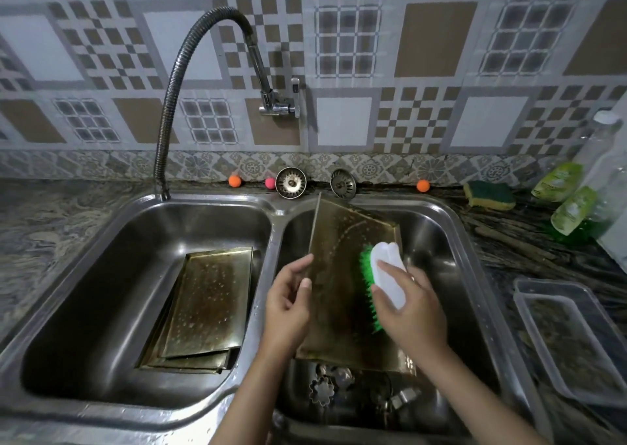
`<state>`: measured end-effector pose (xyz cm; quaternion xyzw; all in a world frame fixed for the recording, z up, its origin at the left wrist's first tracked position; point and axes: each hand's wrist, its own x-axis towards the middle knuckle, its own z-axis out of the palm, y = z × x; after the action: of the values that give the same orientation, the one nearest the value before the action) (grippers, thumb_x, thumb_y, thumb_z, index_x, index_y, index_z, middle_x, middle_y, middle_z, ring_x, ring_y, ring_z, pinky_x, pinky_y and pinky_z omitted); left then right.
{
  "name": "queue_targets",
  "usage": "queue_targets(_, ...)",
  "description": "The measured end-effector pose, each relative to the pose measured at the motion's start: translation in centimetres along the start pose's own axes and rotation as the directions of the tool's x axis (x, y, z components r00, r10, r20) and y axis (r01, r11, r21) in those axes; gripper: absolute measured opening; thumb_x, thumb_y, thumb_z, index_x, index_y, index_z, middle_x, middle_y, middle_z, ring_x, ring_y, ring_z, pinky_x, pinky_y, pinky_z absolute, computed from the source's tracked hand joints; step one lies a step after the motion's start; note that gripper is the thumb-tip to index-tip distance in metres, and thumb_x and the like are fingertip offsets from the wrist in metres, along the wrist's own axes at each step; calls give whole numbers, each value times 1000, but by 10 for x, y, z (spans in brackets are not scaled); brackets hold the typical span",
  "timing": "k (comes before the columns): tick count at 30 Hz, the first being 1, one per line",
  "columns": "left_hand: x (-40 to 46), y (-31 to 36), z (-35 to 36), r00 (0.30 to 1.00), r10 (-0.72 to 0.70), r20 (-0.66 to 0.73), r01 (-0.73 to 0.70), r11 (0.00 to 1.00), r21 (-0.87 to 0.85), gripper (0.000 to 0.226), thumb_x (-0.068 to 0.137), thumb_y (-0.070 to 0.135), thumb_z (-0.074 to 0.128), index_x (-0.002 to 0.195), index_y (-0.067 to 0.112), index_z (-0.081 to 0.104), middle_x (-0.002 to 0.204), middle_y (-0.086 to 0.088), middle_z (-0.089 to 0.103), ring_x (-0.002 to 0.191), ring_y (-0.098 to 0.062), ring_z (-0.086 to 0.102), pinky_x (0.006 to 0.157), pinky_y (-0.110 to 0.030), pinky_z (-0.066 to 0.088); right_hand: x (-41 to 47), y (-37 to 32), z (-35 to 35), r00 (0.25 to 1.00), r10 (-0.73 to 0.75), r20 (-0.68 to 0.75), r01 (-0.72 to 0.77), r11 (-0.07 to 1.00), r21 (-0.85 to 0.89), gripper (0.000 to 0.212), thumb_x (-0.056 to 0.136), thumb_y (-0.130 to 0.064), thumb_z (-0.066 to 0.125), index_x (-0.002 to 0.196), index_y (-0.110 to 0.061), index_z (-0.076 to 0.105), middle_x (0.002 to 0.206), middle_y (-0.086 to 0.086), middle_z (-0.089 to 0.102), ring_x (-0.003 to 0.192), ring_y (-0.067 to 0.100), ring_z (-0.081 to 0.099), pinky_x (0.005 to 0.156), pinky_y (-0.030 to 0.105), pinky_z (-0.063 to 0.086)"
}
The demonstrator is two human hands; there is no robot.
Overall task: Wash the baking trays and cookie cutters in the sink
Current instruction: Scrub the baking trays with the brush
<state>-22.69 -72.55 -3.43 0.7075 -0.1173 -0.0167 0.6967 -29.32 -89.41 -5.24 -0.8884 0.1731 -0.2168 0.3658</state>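
Nearest, below both wrists: cookie cutters (322, 390) lying loose on the floor of the right basin, thin metal, light, probably slick when wet (best pinched by the rim, one at a time). Above them, a baking tray (342, 285) propped on edge, tilted, lower edge down by the cutters, upper corner leaning toward the back rim of the sink (278, 207). Left hand (288, 305) clamped on the tray's left edge, thumb on the face, fingers behind. Right hand (410, 305) wrapped over a white-backed scrub brush (383, 278), green bristles pressed to the tray's face. Tray likely stiff, thin, wet, apt to slide; edge grip sound, mind the sharp rim. Left of the left hand, in the other basin: stacked trays (203, 309), lying flat, beaded with water. Right of the right hand, on the bench: a clear plastic container (570, 339). Farther off: sponge (490, 195), green soap bottles (573, 210), two strainers (290, 182), tap (278, 103) on the wall.
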Motion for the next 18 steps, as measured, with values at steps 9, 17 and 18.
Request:
queue_targets(9,7,-5,6,998,37,-55,-36,999,30,34,94,-4,47,116,18,60,119,-7,65,111,-14,61,97,-26,48,-40,-28,5,994,-111,2,110,989,103,43,82,-37,67,124,-45,58,128,-12,45,112,5,50,86,4,38)
queue_targets(17,8,-9,-11,992,-35,-123,38,999,22,33,95,-4,44,121,12,57,119,-10,63,113,-20,59,101,-38,47,19,-6,-65,962,182,-204,-119,951,285,51,74,-16,80,120,-29,64,113,-4,58,99,7,55,67,-1,38)
queue_targets(18,8,-9,-13,991,-42,-129,45,999,21,33,95,-4,44,120,13,57,119,-11,63,113,-22,59,102,-42,46,20,-5,-67,958,224,-178,-151,924,351,53,73,-10,80,120,-26,64,118,-7,57,106,5,53,68,-3,38)
